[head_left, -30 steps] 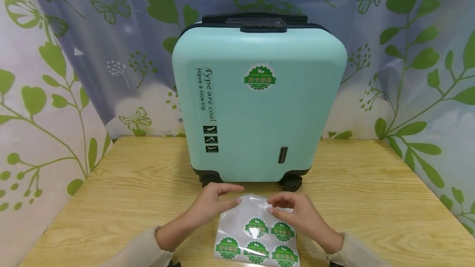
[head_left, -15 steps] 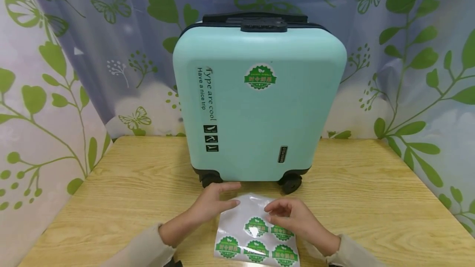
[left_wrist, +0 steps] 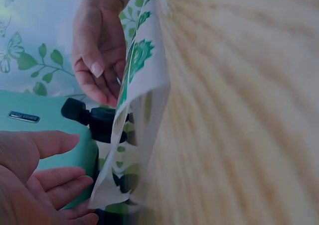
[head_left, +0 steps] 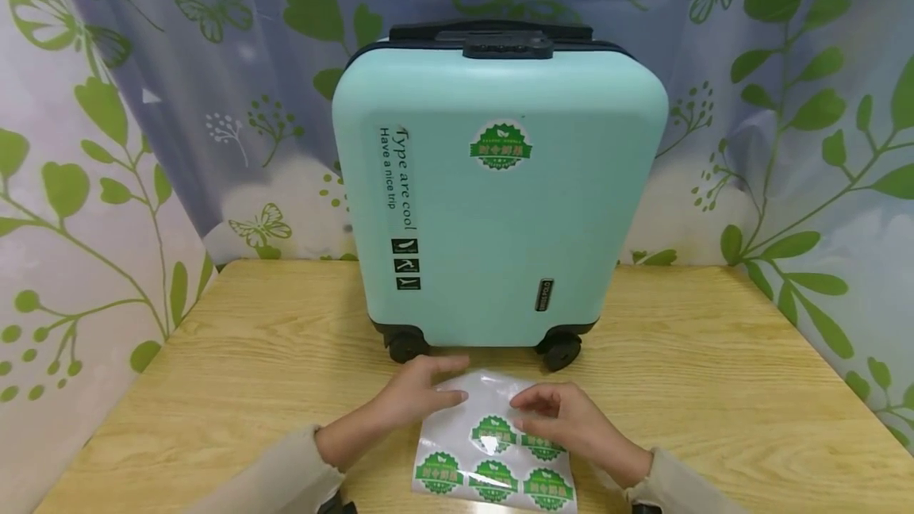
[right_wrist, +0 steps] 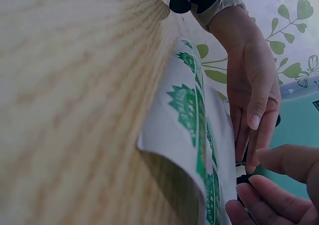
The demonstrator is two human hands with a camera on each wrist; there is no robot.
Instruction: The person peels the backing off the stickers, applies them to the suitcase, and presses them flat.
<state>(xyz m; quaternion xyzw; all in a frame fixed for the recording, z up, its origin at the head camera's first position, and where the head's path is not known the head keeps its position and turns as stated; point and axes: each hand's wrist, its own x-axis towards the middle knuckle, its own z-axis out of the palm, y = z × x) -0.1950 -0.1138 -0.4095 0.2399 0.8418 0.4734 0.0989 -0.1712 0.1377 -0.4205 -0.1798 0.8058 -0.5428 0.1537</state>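
Observation:
A glossy white sticker sheet lies near the front of the table, with several round green stickers on its nearer part. Over its left side is my left hand, thumb and fingers loosely spread and holding nothing. On the other side, my right hand overlaps the sheet's right edge, fingers loosely bent with a gap to the thumb. In the left wrist view, the sheet's edge curls up off the table beside my fingers. A mint-green suitcase stands upright behind both hands, bearing one round green sticker.
The suitcase rests on black wheels on a light wood table. Its black handle is on top. A curtain printed with leaves and butterflies hangs behind and at both sides.
My right hand has come slightly down and toward the near side, now covering part of a sticker on the sheet. The left hand has shifted only a little. Sheet and suitcase stay put.

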